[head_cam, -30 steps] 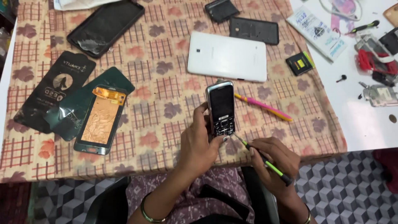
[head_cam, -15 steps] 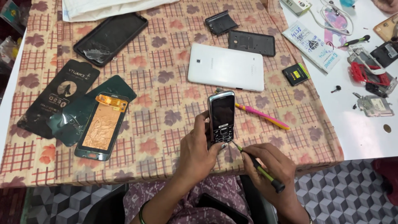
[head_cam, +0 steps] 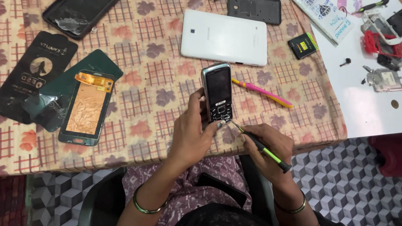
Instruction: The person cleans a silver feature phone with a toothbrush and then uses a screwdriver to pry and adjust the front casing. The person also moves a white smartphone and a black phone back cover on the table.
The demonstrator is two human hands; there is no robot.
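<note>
My left hand (head_cam: 193, 134) grips a small black and silver keypad phone (head_cam: 217, 91) by its lower end, holding it upright over the table's front edge. My right hand (head_cam: 268, 147) holds a thin screwdriver (head_cam: 260, 146) with a green and black handle. Its metal tip touches the bottom right corner of the phone, by my left thumb. Both wrists wear a bangle.
On the patterned tablecloth (head_cam: 142, 125) lie a white tablet (head_cam: 224, 37) face down, a pink and yellow tool (head_cam: 261, 92), a phone screen part with copper backing (head_cam: 87, 108), black packaging sleeves (head_cam: 35, 71), a cracked dark phone (head_cam: 77, 14) and a small battery (head_cam: 303, 45). Small parts lie on the white surface (head_cam: 364, 104) at right.
The view has moved closer and shifted. The phone stays upright in my left hand, and the screwdriver tip has stayed at the phone's lower corner.
</note>
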